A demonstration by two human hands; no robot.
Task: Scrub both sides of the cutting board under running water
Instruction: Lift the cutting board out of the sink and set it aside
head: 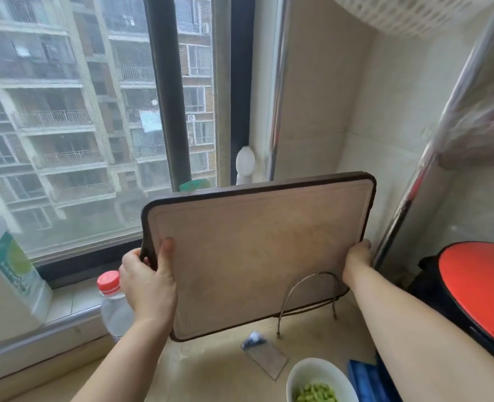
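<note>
Head-worn wide-angle camera, single view. It is looking forward and slightly down from the person's head, facing a window (94, 126) at a kitchen counter's (228, 369) far edge. The cutting board (257, 253) is filling the centre at arm's reach, just right of and below the window. Both forearms are entering from the bottom edge; straight lines are bowing toward the margins.
</note>
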